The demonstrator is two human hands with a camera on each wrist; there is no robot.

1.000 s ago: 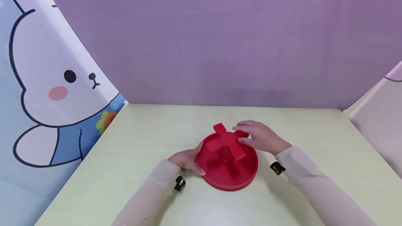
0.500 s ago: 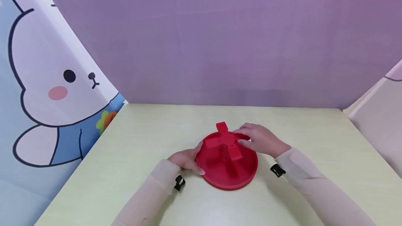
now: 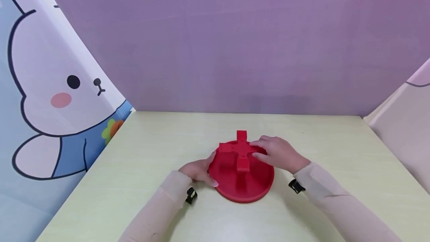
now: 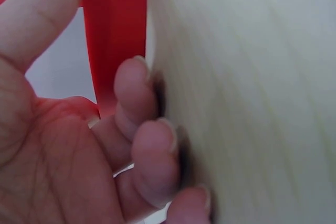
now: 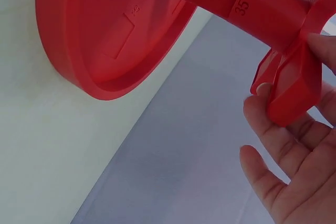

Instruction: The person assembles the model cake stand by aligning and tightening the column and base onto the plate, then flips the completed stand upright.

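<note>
A red round base (image 3: 231,188) with a raised rim lies on the table. From its middle rises a red post (image 5: 252,11) marked 35, made of stacked sections. A red cross-shaped top (image 3: 243,164) with several flat arms sits on the post. My left hand (image 3: 199,170) holds the rim at the base's left side, its fingertips against the table in the left wrist view. My right hand (image 3: 279,154) grips the right arm of the cross (image 5: 294,87) between thumb and fingers, which hide most of that arm in the head view.
The pale wood-grain table (image 3: 161,137) runs back to a purple cloth wall (image 3: 235,47). A cartoon rabbit cloth (image 3: 50,122) hangs at the left. Black clips (image 3: 296,186) sit by the sleeve cuffs.
The cross-shaped top has turned clockwise as seen from above, its far arm swinging right and its near arm left. My right hand has moved slightly nearer with it. My left hand stays at the rim.
</note>
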